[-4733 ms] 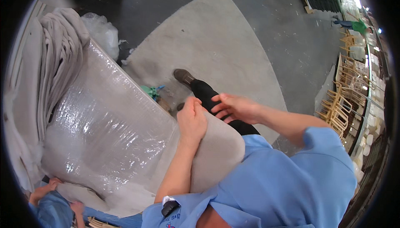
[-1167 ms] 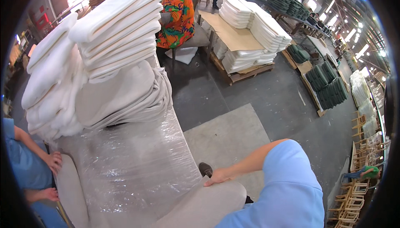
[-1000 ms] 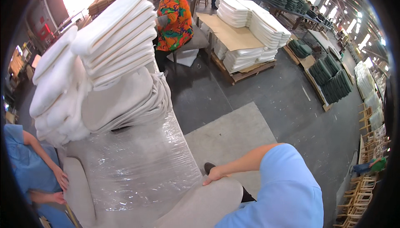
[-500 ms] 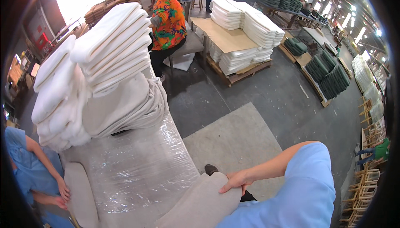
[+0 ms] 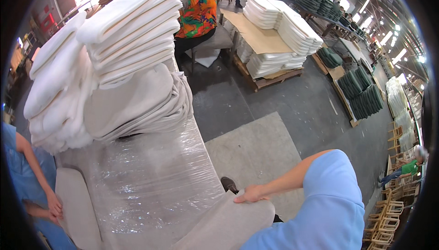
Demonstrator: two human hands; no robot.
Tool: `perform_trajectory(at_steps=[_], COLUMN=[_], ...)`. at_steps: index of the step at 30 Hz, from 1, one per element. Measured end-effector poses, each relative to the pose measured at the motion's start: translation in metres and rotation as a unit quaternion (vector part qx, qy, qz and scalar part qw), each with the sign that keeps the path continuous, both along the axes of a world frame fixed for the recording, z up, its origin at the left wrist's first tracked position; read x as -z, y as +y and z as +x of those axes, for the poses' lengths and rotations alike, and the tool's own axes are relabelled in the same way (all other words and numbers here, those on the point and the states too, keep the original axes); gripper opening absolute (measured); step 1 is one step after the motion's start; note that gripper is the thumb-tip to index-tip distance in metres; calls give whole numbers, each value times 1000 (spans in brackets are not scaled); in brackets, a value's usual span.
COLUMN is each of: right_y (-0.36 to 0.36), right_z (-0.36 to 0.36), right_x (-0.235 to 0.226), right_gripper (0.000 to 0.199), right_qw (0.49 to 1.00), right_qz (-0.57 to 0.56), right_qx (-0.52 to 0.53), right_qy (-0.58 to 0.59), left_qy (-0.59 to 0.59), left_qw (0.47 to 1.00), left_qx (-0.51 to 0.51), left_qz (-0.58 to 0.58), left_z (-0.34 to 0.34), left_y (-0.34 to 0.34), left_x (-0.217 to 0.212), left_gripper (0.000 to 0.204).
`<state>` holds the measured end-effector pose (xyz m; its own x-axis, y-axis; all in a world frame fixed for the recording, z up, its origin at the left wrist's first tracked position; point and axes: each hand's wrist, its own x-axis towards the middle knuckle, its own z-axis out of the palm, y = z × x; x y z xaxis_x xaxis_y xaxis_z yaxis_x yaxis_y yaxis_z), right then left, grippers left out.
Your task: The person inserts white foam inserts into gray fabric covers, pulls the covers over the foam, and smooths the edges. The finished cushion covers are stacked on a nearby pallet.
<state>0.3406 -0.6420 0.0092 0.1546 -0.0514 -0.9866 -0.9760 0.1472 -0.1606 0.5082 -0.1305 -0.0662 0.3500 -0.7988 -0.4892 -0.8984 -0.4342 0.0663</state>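
Pinching grey fabric piece (image 5: 242,225) with right hand (image 5: 252,194), nearer its corner than moments ago, suggesting an adjusted grip; cannot tell left hand's state, out of view.

The right hand (image 5: 250,194) grips a grey cushion (image 5: 231,222) by its edge.

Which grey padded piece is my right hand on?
The bottom-centre piece: your right hand holds its upper edge. The other piece, lower left, is by a co-worker's hands.
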Motion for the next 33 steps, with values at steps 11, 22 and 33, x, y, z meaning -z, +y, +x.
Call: perform_trajectory(at_steps=[11, 22, 33], right_y=[-7, -2, 22], right_z=[20, -13, -74], right_x=[59, 63, 40], right_gripper=[76, 74, 53], right_qw=[994, 971, 933], right_qz=[78, 15, 136], right_qx=[-35, 82, 190], right_qy=[-65, -223, -275], left_qy=[-40, -3, 45], left_qw=[999, 989, 978], left_qx=[2, 83, 67], left_qz=[-35, -119, -192], left_z=[14, 28, 9], left_y=[-22, -187, -258], left_x=[-12, -14, -55], left_gripper=[77, 71, 65])
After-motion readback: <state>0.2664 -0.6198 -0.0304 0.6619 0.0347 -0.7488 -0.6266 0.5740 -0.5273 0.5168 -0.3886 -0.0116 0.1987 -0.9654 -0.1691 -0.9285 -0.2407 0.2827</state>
